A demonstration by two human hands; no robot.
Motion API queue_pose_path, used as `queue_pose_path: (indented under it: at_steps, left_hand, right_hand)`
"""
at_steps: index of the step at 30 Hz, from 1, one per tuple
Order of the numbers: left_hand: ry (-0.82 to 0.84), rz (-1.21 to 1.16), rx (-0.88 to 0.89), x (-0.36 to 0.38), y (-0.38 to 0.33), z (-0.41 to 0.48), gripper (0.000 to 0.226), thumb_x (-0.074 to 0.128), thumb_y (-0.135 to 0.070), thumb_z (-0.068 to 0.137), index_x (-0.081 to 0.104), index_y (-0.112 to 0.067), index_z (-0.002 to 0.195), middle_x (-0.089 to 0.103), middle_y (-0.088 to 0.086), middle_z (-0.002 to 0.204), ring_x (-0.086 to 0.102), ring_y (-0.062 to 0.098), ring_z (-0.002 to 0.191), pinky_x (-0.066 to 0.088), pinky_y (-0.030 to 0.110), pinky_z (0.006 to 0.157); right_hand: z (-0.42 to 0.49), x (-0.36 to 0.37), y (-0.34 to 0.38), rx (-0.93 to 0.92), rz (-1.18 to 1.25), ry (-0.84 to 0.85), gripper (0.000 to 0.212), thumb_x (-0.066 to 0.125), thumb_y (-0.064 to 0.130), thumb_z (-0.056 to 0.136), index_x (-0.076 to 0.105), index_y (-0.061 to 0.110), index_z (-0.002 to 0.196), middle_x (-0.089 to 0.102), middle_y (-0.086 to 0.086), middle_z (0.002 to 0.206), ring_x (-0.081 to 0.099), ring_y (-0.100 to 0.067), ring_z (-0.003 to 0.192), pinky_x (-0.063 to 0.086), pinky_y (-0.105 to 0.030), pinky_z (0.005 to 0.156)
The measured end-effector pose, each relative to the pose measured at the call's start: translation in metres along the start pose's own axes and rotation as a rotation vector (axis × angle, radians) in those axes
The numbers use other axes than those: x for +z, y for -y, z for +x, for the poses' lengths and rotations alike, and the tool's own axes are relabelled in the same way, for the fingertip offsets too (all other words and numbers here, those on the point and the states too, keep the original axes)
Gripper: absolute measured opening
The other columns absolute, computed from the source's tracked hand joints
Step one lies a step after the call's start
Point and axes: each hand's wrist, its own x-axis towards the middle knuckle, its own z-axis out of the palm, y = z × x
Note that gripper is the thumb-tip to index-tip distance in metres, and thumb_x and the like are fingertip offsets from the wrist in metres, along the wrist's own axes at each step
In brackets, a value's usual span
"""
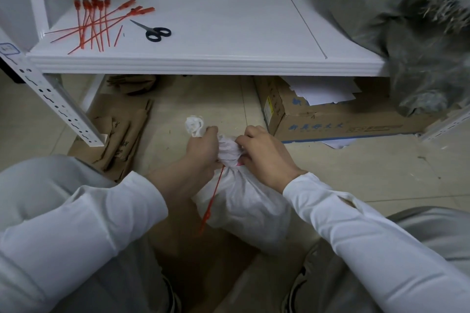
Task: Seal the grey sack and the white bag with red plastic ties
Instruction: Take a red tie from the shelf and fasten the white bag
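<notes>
Down on the floor between the person's knees, the white bag (pixel 244 206) is sitting upright on a brown sheet with its neck bunched and twisted. Both hands are working on that neck. The left hand (pixel 203 150) is clenching round the gathered fabric, with the loose twisted end of the bag poking out past the fist. The right hand (pixel 264 157) is gripping the same bunch from the other side, fingers curled in tight on the cloth. A red tie (pixel 215 193) is looping round the neck just under the hands, its long tail hanging down the front of the bag toward the camera. Can't really tell whether the right fingers are also touching the tie's head, it's hidden under the hand.

Up on the white shelf (pixel 229 63), a pile of spare red ties (pixel 96 23) is lying at the left, with black-handled scissors (pixel 152 31) just beside them. The grey sack (pixel 419 46) is slumping at the right end of the shelf, spilling over its edge, well apart from the bag. A cardboard box (pixel 343 122) with white paper in it is sitting on the floor under the shelf.
</notes>
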Motion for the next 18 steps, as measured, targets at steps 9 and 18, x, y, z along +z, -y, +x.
queue_pose_path:
  at_steps: [9,18]
  left_hand:
    - [-0.032,0.054,-0.011,-0.001,0.008,0.004,0.021,0.049,-0.024,0.093,0.055,-0.012,0.077,0.062,0.012,0.084,0.063,0.028,0.081,0.054,0.046,0.082]
    - [0.072,0.160,-0.031,-0.002,0.007,0.009,0.036,0.057,-0.039,0.090,0.063,-0.006,0.104,0.071,0.015,0.099,0.069,0.030,0.090,0.056,0.046,0.088]
  right_hand:
    - [0.003,0.016,-0.001,0.066,0.098,0.031,0.031,0.059,0.012,0.084,0.060,0.010,0.115,0.053,-0.010,0.108,0.051,-0.027,0.106,0.040,-0.032,0.076]
    - [0.000,0.028,-0.003,0.138,0.332,0.109,0.031,0.074,0.026,0.081,0.058,0.015,0.105,0.043,0.002,0.097,0.048,-0.022,0.099,0.035,-0.027,0.080]
